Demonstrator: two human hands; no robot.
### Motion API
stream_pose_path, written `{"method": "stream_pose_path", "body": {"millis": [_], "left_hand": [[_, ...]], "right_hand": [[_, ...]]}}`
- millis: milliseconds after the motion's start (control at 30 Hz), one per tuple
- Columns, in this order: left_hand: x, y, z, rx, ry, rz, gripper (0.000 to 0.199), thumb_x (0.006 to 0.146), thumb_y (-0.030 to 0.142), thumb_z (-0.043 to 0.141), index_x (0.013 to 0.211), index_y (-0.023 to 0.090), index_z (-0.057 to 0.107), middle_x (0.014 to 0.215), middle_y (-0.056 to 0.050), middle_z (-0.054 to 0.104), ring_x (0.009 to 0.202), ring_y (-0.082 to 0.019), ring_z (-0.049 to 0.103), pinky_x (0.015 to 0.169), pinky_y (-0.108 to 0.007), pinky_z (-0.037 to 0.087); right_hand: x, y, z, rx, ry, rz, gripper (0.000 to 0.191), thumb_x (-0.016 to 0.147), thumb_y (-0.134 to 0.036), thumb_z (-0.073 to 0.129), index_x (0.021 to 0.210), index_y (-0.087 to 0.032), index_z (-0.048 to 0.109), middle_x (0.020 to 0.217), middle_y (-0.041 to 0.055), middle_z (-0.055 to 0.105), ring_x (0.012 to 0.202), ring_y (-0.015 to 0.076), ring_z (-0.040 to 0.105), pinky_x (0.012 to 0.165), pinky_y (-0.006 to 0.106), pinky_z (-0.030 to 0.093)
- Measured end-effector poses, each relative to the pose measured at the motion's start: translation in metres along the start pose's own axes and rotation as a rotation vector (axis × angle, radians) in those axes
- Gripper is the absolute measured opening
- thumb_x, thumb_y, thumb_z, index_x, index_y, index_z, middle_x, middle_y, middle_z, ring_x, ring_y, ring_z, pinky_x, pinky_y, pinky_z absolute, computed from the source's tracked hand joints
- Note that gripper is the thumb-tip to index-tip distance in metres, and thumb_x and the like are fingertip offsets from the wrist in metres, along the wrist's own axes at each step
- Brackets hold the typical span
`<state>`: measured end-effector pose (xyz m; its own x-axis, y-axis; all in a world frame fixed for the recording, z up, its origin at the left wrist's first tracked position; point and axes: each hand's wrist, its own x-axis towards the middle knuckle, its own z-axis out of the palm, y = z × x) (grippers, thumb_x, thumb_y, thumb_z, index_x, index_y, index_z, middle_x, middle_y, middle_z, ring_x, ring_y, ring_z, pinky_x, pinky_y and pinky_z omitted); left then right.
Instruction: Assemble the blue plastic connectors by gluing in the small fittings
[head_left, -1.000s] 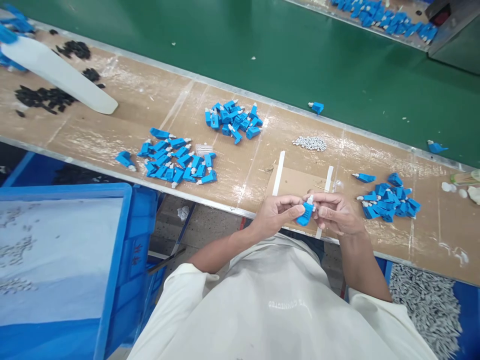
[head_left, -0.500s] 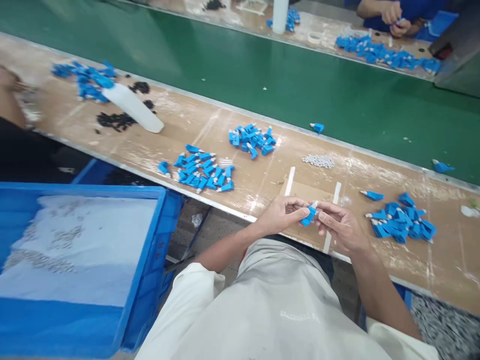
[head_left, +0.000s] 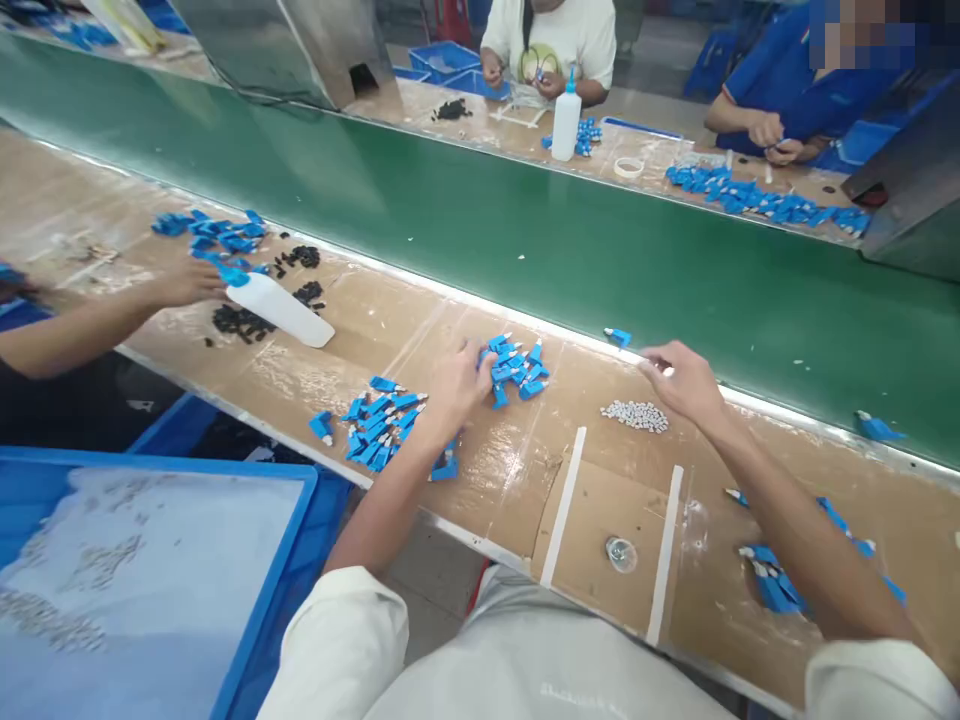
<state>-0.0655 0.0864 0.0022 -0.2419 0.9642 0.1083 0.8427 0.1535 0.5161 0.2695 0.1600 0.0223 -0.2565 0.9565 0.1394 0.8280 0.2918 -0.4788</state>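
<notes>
Plain green on the belt (head_left: 525, 240), brown on the table (head_left: 517, 450). Bright blue with white tips (head_left: 507, 336) on the parts (head_left: 517, 368), white with a blue cap (head_left: 233, 275) on the bottle (head_left: 281, 308), black on the chips (head_left: 240, 323), grey and white on the beads (head_left: 636, 415).

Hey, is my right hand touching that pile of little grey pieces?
Apart. The head view shows brown tabletop between the right hand and the grey pieces; its fingertips are nearer the green belt.

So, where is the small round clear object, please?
In the head view, the clear object lies right of centre, between the two white strips on the bench.
</notes>
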Motion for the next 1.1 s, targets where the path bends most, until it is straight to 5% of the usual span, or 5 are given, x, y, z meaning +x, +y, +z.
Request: {"method": "stream_pose_path", "body": {"millis": [300, 500, 667, 833, 1100], "left_hand": [[-0.047, 0.010, -0.010, -0.671, 0.180, -0.137, 0.031, 0.089, 0.046, 0.067, 0.099, 0.019, 0.075, 0.097, -0.008, 0.077, 0.091, -0.021, 0.072, 0.082, -0.032, 0.056], [-0.100, 0.075, 0.037, -1.265, -0.335, -0.116, 0.064, 0.079, 0.059, 0.078, 0.130, 0.020, 0.068, 0.124, -0.016, 0.073, 0.099, -0.026, 0.073, 0.077, -0.034, 0.059], [-0.145, 0.108, 0.061, -1.472, -0.298, -0.153, 0.051, 0.085, 0.057, 0.074, 0.121, 0.022, 0.072, 0.116, -0.009, 0.075, 0.107, -0.024, 0.072, 0.088, -0.032, 0.059], [-0.172, 0.103, 0.065, -1.517, -0.256, -0.179, 0.040, 0.079, 0.055, 0.080, 0.100, 0.021, 0.076, 0.099, -0.005, 0.077, 0.084, -0.015, 0.070, 0.071, -0.023, 0.055], [-0.188, 0.087, 0.086, -1.653, -0.356, -0.473, 0.044, 0.066, 0.049, 0.091, 0.092, 0.017, 0.075, 0.085, -0.004, 0.074, 0.069, -0.010, 0.066, 0.061, -0.020, 0.049]], "right_hand": [[0.105, 0.027, 0.064, 0.102, -0.020, -0.002, 0.003, 0.084, -0.014, 0.074, 0.082, -0.011, 0.075, 0.068, -0.0006, 0.050, 0.061, 0.0111, 0.042, 0.069, 0.029, 0.040], [-0.022, -0.035, 0.025, 0.388, -0.075, -0.040, 0.018, 0.086, -0.029, 0.073, 0.102, -0.022, 0.079, 0.084, 0.0032, 0.069, 0.068, 0.0167, 0.061, 0.063, 0.030, 0.050], [-0.137, -0.095, 0.016, 0.341, 0.086, -0.116, 0.027, 0.096, -0.028, 0.061, 0.119, -0.024, 0.075, 0.086, 0.0052, 0.064, 0.075, 0.0186, 0.062, 0.071, 0.032, 0.055], [-0.205, -0.063, 0.003, 0.571, 0.026, 0.099, 0.053, 0.091, -0.041, 0.070, 0.141, -0.026, 0.061, 0.105, 0.0065, 0.068, 0.081, 0.0183, 0.064, 0.076, 0.033, 0.058], [-0.256, -0.025, 0.050, 0.785, 0.006, 0.385, 0.048, 0.076, -0.056, 0.078, 0.107, -0.018, 0.078, 0.081, 0.0033, 0.065, 0.065, 0.0142, 0.056, 0.059, 0.030, 0.051]]}}
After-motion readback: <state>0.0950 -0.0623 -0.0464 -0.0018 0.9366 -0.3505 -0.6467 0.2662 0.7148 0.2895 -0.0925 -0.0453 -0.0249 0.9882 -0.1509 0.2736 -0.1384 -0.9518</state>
